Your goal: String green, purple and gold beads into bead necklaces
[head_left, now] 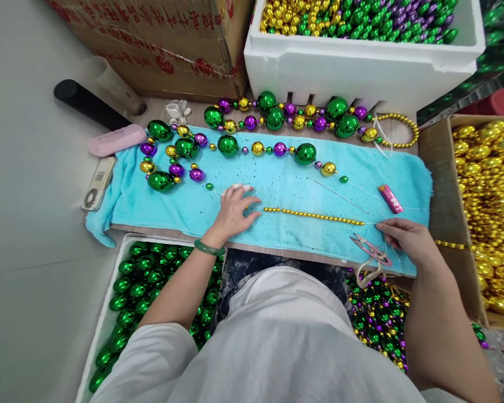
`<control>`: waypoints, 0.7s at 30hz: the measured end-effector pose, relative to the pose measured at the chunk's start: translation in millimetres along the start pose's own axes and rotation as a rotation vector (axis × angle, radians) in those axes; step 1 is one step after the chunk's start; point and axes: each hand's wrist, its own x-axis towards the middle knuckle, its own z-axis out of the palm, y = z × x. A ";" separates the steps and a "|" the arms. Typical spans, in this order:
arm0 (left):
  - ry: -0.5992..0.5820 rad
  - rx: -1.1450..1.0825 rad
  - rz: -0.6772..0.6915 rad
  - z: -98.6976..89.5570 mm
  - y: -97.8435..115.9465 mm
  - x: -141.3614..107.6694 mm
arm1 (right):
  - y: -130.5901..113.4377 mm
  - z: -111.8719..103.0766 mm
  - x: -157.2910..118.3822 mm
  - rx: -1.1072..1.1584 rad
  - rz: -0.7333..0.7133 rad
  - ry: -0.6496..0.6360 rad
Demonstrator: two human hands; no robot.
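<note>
A row of small gold beads (313, 215) on a thin string lies across the blue towel (285, 184). At the row's right end, my right hand (397, 232) pinches the string between thumb and fingertips. My left hand (237, 211) rests palm down at the other end, fingers spread, with white coverings on some fingertips. The string runs under it, with a gold bead beside the fingers. Beyond lies a strand of large green, purple and gold beads (228, 145). Pink-handled scissors (372, 249) lie next to my right hand, with a pink lighter (390, 199) farther back.
A thin needle-like rod (340, 196) lies on the towel. Behind stand a bead-filled white foam box (361, 61) and a cardboard carton (151, 50). Gold beads fill a box (491, 212) at right; green ones fill a tray (138, 291) at lower left. Another finished-looking strand (275, 118) lies behind.
</note>
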 end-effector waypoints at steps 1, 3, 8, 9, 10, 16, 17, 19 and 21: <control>-0.004 -0.006 0.019 3.2 3.2 1.6 | 0.4 0.0 0.1 0.003 -0.005 0.000; -0.014 -0.014 0.044 9.0 8.8 4.7 | 0.4 0.0 0.0 0.005 -0.014 -0.001; -0.030 -0.002 0.043 15.6 15.4 8.6 | -1.5 0.2 -1.5 -0.003 -0.010 -0.001; -0.021 0.005 0.041 15.4 15.1 8.6 | -1.6 0.3 -1.6 -0.004 -0.009 0.001; -0.010 0.013 0.039 14.6 14.3 8.2 | -1.6 0.3 -1.5 -0.004 -0.008 0.001; 0.033 0.047 -0.007 6.3 -0.5 0.2 | 3.9 -0.9 2.7 -0.010 -0.018 -0.007; 0.034 0.048 -0.018 5.2 -3.7 -1.5 | 5.0 -1.3 3.5 -0.012 -0.019 -0.007; 0.036 0.045 -0.039 3.2 -9.4 -4.7 | 6.3 -1.7 4.5 -0.011 -0.016 -0.010; 0.035 0.042 -0.053 1.6 -12.9 -6.7 | 6.1 -1.9 4.4 -0.009 -0.015 -0.013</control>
